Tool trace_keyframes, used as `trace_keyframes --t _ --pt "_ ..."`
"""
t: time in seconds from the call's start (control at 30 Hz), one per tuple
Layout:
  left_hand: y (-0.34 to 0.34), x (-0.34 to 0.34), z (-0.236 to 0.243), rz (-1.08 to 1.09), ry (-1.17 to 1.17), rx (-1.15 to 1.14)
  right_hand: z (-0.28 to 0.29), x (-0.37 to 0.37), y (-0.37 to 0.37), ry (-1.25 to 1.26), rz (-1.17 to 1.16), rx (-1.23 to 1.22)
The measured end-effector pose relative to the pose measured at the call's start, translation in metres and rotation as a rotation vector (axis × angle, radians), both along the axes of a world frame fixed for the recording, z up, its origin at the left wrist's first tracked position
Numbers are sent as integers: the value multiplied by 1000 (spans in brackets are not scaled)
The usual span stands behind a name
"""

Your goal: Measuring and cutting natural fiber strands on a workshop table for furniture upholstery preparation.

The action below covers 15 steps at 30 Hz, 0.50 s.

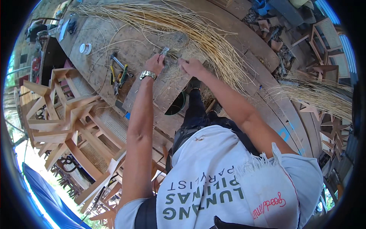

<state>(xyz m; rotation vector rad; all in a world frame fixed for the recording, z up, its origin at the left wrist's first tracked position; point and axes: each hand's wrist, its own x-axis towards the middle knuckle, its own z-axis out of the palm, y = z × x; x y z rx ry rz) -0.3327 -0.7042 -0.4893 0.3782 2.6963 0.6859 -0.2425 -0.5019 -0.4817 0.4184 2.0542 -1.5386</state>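
Observation:
My left hand (155, 64), with a metal watch on its wrist, is closed on a small shiny flat piece (164, 51) whose exact kind I cannot make out. To its right, my right hand (191, 66) is closed in a pinch; whatever is between its fingers is too small to name. Both hands are over a wooden board (167, 88) strewn with thin fibre shavings (176, 78). Just beyond them, a long bundle of pale cane strands (213, 38) stretches across the worktable (101, 32).
A hammer (116, 60) and yellow-handled pliers (113, 74) lie left of the board, near a white jar (84, 49). Wooden chair frames with woven cane (82, 126) are stacked at left. A dark green bucket (176, 105) sits below the board. More cane (320, 97) lies at right.

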Motion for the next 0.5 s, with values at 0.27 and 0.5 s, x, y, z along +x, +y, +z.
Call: trace_keyframes --t 0.27,0.5 --pt "-2 -5 10 16 4 8 -59 104 43 231 2 434" --pt "-3 -2 25 20 -79 29 -99 348 180 -557 421 786"
